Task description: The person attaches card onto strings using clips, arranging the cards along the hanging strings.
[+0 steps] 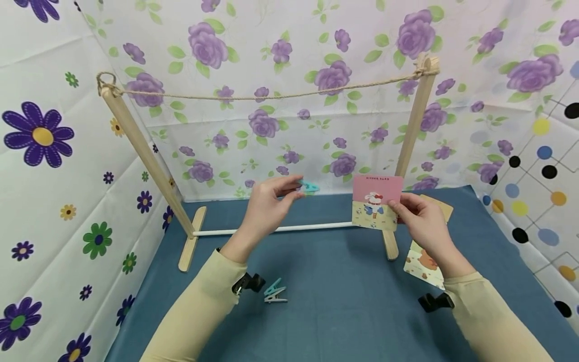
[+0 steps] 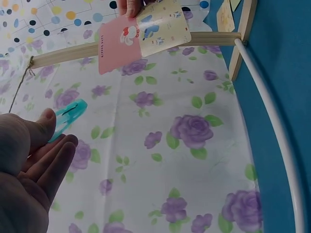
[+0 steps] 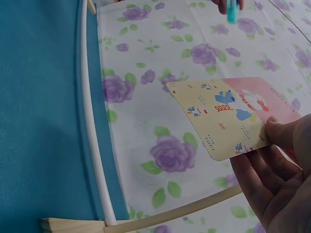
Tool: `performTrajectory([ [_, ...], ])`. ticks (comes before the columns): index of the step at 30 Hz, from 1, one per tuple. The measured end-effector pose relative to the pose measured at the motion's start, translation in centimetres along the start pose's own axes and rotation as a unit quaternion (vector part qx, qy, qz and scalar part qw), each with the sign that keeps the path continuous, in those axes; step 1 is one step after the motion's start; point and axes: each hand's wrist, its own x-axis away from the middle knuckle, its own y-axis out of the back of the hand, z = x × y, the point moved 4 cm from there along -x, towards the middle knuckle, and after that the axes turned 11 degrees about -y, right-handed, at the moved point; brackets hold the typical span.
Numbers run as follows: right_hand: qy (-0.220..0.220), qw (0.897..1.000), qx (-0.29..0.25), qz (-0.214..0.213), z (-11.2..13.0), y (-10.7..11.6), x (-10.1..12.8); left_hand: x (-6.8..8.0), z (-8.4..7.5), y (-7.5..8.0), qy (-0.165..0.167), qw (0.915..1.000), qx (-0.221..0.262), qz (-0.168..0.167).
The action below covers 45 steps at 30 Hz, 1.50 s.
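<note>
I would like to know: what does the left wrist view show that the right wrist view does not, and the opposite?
Only the left wrist view shows the dotted cloth, the rope knot at the wooden post's end, and part of the loose cards beyond.

Only the right wrist view shows a small piece of the frame's opposite side, at the top edge.

Both show the pink and yellow card in the right hand, the turquoise clothespin in the left hand, the white rod and floral cloth.

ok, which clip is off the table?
The held teal clip, in the left hand; the other teal clip and the white clip lie on the table.
</note>
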Motion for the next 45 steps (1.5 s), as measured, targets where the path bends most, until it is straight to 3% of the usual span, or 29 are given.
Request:
performTrajectory([
  [10, 0.026, 1.0, -0.002, -0.006, 1.2, 0.4, -1.0, -2.2, -1.3, -0.2, -0.021, 0.9994, 0.014, -0.022],
  [17, 0.024, 1.0, -0.003, -0.011, 1.9, 0.8, -1.3, -3.4, -2.0, -0.3, -0.038, 0.9987, -0.002, -0.034],
  [26, 0.031, 0.999, 0.002, -0.022, 2.7, 1.2, -1.7, -4.6, -2.8, -0.1, -0.091, 0.9936, -0.02, -0.064],
  [38, 0.05, 0.998, 0.02, -0.032, 3.9, 0.9, -2.4, -6.5, -4.0, 0.5, -0.119, 0.9868, -0.007, -0.109],
  [45, 0.066, 0.997, 0.0, -0.045, 5.0, 0.8, -2.8, -8.0, -5.1, 0.9, -0.137, 0.9829, -0.008, -0.123],
])
